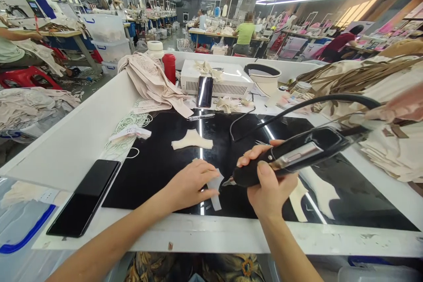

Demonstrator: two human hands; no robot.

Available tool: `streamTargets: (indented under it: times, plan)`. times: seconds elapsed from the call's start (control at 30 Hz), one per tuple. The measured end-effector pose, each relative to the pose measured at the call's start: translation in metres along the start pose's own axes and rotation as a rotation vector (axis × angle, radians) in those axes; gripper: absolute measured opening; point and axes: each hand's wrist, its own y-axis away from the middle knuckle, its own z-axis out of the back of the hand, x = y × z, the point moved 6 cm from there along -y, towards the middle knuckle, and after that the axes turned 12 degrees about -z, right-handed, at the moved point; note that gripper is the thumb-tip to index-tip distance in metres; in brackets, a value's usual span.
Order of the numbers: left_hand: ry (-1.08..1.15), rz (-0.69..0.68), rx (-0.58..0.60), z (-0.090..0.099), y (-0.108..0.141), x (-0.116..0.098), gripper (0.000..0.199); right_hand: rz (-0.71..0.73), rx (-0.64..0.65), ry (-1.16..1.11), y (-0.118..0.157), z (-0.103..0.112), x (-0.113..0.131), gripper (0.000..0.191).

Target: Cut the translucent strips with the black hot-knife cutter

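Observation:
My right hand (272, 185) is closed around a black corded handheld tool (297, 154) with a pointed metal tip, its thumb along the near side. The tip points left, close to the right edge of a small whitish translucent piece (216, 179); whether they touch I cannot tell. My left hand (191, 185) holds that piece down on the black glossy board (155, 172), thumb and forefinger on its left side. Beyond lies a cream curved fabric piece (192, 139). More cream cut pieces (320, 191) lie right of my right hand.
A large black phone (86, 198) lies at left, near tangled pale cord (132, 121). Behind stand beige fabric (152, 77), a red cup (169, 68), a white vented box (214, 78) and another phone (205, 91). The tool's cable (297, 105) arches across the right, near stacked fabric (393, 150).

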Motion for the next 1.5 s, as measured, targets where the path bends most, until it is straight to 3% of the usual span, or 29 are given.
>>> streamTargets:
  times: [0.1, 0.2, 1.23, 1.5]
  plan:
    - [0.013, 0.026, 0.036, -0.012, 0.0, -0.003, 0.058, -0.001, 0.011, 0.014, -0.002, -0.001, -0.006, 0.037]
    - [0.021, 0.038, 0.064, -0.017, 0.001, -0.004, 0.065, -0.004, 0.009, 0.044, -0.001, 0.001, -0.011, 0.037]
    - [0.027, 0.022, 0.101, -0.015, 0.005, -0.005, 0.073, -0.051, -0.022, 0.086, 0.005, 0.001, -0.011, 0.035]
    - [0.016, 0.01, 0.086, -0.014, 0.006, -0.007, 0.074, -0.03, 0.046, 0.016, 0.016, -0.003, -0.009, 0.035]
